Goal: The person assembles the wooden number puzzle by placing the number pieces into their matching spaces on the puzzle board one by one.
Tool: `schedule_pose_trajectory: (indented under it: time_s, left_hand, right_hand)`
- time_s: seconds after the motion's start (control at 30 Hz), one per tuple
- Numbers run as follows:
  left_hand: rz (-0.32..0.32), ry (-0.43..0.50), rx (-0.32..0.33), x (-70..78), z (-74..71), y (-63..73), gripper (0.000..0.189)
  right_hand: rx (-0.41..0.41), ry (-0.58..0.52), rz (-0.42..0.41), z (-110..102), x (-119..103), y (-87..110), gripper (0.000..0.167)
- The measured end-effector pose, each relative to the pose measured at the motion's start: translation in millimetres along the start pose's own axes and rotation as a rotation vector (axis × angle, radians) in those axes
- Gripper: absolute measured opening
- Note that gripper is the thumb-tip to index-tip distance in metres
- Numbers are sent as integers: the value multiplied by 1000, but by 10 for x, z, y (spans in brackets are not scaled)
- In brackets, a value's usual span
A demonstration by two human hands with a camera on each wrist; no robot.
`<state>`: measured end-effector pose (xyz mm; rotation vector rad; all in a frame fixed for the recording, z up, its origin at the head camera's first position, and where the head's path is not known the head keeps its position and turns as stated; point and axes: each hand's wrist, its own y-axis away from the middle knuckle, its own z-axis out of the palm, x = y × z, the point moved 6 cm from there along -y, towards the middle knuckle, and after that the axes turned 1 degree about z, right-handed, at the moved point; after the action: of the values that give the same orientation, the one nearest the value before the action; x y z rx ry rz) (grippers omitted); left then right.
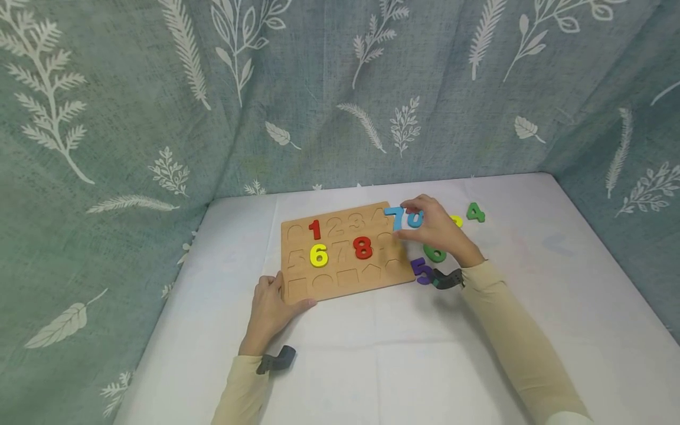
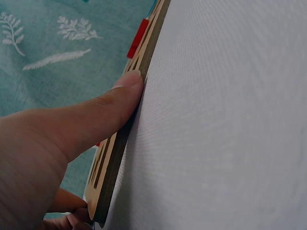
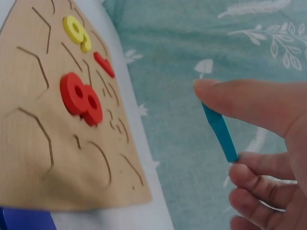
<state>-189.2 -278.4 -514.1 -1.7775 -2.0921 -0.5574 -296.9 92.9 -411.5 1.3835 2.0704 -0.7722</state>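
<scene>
A wooden number puzzle board (image 1: 340,277) lies on the table, with a red 1 (image 1: 315,229), a yellow 6 (image 1: 319,255) and a red 8 (image 1: 363,248) on it. At the board's near left corner my left hand (image 1: 270,310) grips the edges; its thumb (image 2: 110,108) lies along the front edge in the left wrist view. My right hand (image 1: 432,227) pinches a blue 7 (image 1: 396,216) above the board's right end. In the right wrist view that 7 (image 3: 219,132) appears edge-on between thumb and fingertips. Close to the right hand is another blue number piece (image 1: 415,220), partly covered.
Right of the board are a purple 5 (image 1: 421,270), a green piece (image 1: 435,254) partly hidden by the hand, a yellow piece (image 1: 457,221) and a green 4 (image 1: 475,212). A white cloth (image 1: 345,360) covers the table. Patterned green fabric (image 1: 319,88) hangs behind.
</scene>
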Motion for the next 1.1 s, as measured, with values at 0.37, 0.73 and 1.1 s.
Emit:
schedule_pose_trajectory:
  time_s: [0.37,0.73,1.1]
  left_hand:
    - [-2,6,-2,-12,6,-7,127]
    - [11,5,5,-2,-10,-3,126]
    - [14,-5,6,5,-9,-7,124]
  right_hand:
    - [-15,-15,-4,208,-156,-113,71]
    - [-33,-43,-7,423,-216,-219,70]
    - [-60,-107,27,645,-271,-270,68]
